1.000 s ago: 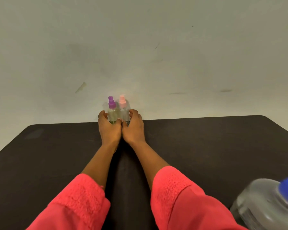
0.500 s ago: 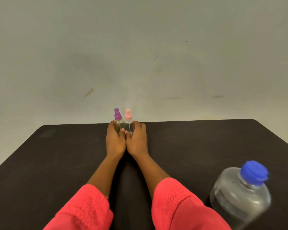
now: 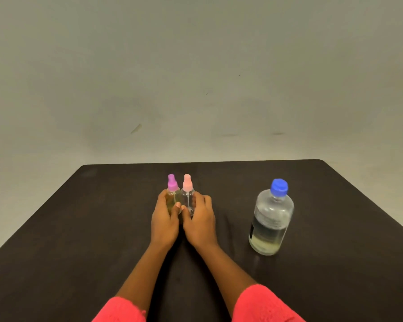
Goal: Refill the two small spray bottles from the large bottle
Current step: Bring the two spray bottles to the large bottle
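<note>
A dark table fills the lower half of the view, with a plain grey wall behind it. Nothing lies between the hands and the big bottle, which stands upright on the table to the right of the hands, blue cap on, its pale liquid only in the lower part.

Near the table's middle, the purple-top bottle and the pink-top bottle stand upright side by side, touching or nearly so. The left hand is wrapped around the purple-top one and the right hand around the pink-top one (thumbs meeting in front of them). The lower parts of both small bottles are hidden behind fingers, so their bases cannot be seen. The purple-top one looks yellowish inside; the pink-top one looks clear. Both red sleeves are cut off at the bottom edge.

Half a second ago the small bottles stood at the table's far edge; now they sit closer in. The big bottle, then low at the right, now shows whole and further up the frame.
</note>
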